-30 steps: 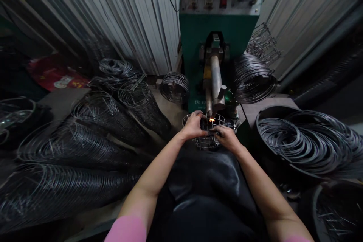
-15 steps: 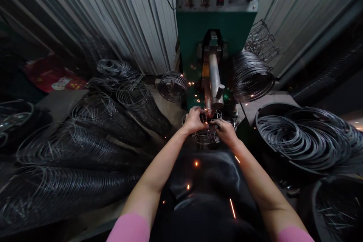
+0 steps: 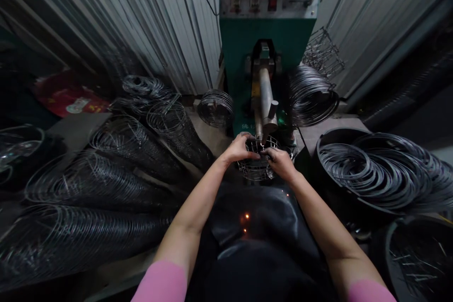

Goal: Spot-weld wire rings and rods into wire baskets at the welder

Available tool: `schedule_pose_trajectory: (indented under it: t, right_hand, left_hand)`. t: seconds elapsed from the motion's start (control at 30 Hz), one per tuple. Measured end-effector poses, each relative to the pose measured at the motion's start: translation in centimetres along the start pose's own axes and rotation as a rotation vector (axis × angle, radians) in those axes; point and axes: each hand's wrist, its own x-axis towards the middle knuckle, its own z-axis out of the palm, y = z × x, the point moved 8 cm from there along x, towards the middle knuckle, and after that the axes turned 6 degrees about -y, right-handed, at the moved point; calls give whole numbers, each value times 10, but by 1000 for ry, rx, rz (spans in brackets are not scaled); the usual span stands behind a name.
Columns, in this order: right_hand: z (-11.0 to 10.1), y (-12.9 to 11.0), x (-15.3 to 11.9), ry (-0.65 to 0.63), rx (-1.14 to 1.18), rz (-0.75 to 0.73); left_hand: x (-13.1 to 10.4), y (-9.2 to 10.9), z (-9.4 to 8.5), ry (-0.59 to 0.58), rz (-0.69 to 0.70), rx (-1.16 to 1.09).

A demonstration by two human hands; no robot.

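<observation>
A round wire basket (image 3: 255,171) sits under the electrode tip of a green spot welder (image 3: 266,99). My left hand (image 3: 241,147) grips the basket's left side, thumb toward the middle and fingers over the far rim. My right hand (image 3: 281,162) is closed at the near right of the basket, thumb and forefinger pinched by the electrode. Whether a separate small wire lies in that pinch is too small to make out. A dark apron (image 3: 255,217) covers my lap just below the basket, with two glowing sparks over it.
Stacks of wire rings and mesh tubes (image 3: 99,231) lie to the left. A black tub of wire rings (image 3: 382,174) stands at right, with a bin of short wires (image 3: 417,259) below it. Ring bundles (image 3: 311,96) hang beside the welder.
The shower of sparks round the electrode has died down to a few glowing specks. Both hands keep their hold, and the view has shifted slightly.
</observation>
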Motion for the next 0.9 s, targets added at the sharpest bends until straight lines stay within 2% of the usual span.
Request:
schedule_pose_trajectory:
  t: [0.13, 0.2, 0.3, 0.37, 0.43, 0.5, 0.57, 0.67, 0.73, 0.8, 0.9]
  right_hand:
    - [0, -10, -16, -85, -108, 21]
    - [3, -17, -26, -128, -115, 9]
    - [3, -35, -42, -165, -93, -18]
    - [-2, -51, -53, -145, -28, -44]
    - [-8, -66, -62, -103, 82, -70]
    - [-10, -71, -66, -68, 197, -50]
    - [-1, -64, -67, -76, 313, 32]
    - [25, -29, -73, -100, 520, 238]
    - [39, 3, -89, -31, 618, 405]
    - [51, 29, -113, 39, 675, 542]
    - [75, 46, -148, 12, 752, 649]
  left_hand:
    - [-23, 10, 9, -105, 130, 9]
    - [-38, 15, 14, -99, 161, 59]
    - [-59, 21, 13, -35, 140, 97]
    - [-71, 27, 9, -60, 131, 72]
    - [-82, 32, 7, -135, 131, 6]
    - [-87, 29, 9, -208, 95, -92]
    - [-88, 12, 22, -279, -12, -235]
    - [-90, -30, 67, -448, -247, -492]
    - [-94, -56, 97, -525, -386, -662]
    - [-97, -73, 117, -539, -476, -789]
    - [-98, -86, 123, -456, -536, -849]
